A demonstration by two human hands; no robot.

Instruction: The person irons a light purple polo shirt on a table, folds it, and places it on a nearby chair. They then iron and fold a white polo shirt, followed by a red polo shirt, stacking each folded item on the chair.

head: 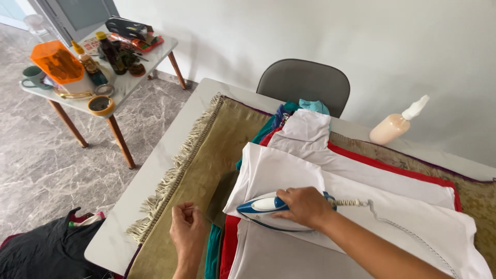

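Note:
My right hand [306, 205] grips the handle of a blue and white clothes iron [261, 208], whose soleplate rests on a white garment [289, 175] atop a stack of white, red and teal clothes. The iron's braided cord [382, 219] trails to the right across the white cloth. My left hand [187, 230] is closed in a loose fist on the olive fringed rug [206, 155] that covers the table, just left of the stack and holding nothing.
A spray bottle [397, 124] with beige liquid stands at the back right. A grey chair [304, 82] sits behind the white table [150, 170]. A side table [124, 85] with bottles, a mug and an orange container stands far left. Dark clothing [49, 250] lies on the floor.

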